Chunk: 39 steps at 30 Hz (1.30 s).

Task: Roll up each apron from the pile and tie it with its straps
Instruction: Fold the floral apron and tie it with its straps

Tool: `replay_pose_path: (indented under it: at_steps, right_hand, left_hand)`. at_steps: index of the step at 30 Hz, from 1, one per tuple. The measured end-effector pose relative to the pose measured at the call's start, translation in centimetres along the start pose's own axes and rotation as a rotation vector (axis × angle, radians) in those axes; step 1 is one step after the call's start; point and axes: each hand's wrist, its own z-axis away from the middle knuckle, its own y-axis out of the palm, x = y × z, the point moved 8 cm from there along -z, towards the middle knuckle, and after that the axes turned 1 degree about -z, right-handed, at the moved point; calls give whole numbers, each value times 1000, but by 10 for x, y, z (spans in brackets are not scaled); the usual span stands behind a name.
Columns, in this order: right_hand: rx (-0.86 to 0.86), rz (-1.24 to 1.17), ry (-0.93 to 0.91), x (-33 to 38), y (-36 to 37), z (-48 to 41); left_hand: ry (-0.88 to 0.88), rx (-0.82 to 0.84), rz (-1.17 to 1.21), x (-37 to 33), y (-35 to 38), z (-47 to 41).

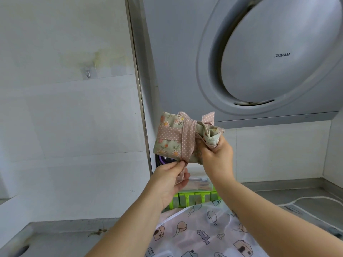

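A rolled green floral apron [168,140] with a pink dotted strap [187,138] wound around its middle is held up in front of the wall. My right hand [217,154] grips the roll's right end from below. My left hand [171,178] pinches the loose end of the strap under the roll. A short strap end [208,116] sticks up behind the roll. Another apron [204,234], white with house and car drawings, lies spread on the counter below my arms.
A grey range hood [278,58] fills the upper right. A green compartment box [193,198] stands on the counter behind the white apron. A white cord [306,199] lies at the right. A wall hook [88,73] hangs on the left tiles. The steel counter [61,236] stretches left.
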Motion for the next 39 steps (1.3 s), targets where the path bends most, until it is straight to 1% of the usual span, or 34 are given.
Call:
replay_pose_path:
  at_steps: [2, 4, 6, 8, 10, 13, 16, 19, 21, 24, 26, 28, 33, 35, 39]
  right_hand:
    - [17, 43, -42, 2, 1, -1]
    - [15, 91, -93, 6, 1, -2]
    - [-1, 129, -129, 8, 1, -4]
    - [-13, 166, -143, 5, 0, -6]
    - [-13, 214, -176, 4, 2, -6]
    - [3, 264, -205, 3, 5, -6]
    - [24, 260, -154, -1, 3, -10]
    - [40, 268, -111, -3, 2, -13]
    - [38, 247, -72, -6, 1, -14]
    - [21, 205, -23, -9, -2, -15]
    - [29, 184, -13, -9, -2, -15]
    - [35, 190, -13, -9, -2, -14]
    - [24, 213, -3, -10, -2, -14]
    - [32, 244, 0, -10, 0, -15]
    - [105, 325, -21, -9, 11, -12]
  left_hand:
    - [47, -61, 35, -3, -3, -1]
    - [139, -126, 2, -9, -8, -1]
    - [271, -161, -132, -17, -12, 1]
    - [397, -144, -318, -24, -9, 6]
    - [481, -113, -458, -28, -4, 9]
    - [463, -20, -529, -30, 0, 7]
    - [421, 103, -649, -28, 0, 3]
    - [442, 143, -805, -30, -1, 3]
    - [506, 136, -905, -34, -2, 4]
    - [638, 81, -1041, -43, -5, 7]
    - [730, 56, -1128, -48, -8, 8]
    - [819, 64, -1216, -50, -6, 9]
    - [902, 109, -1358, -47, -1, 11]
    - [1007, 88, -1392, -52, 0, 17]
    - [1351, 28, -1592, -59, 14, 31]
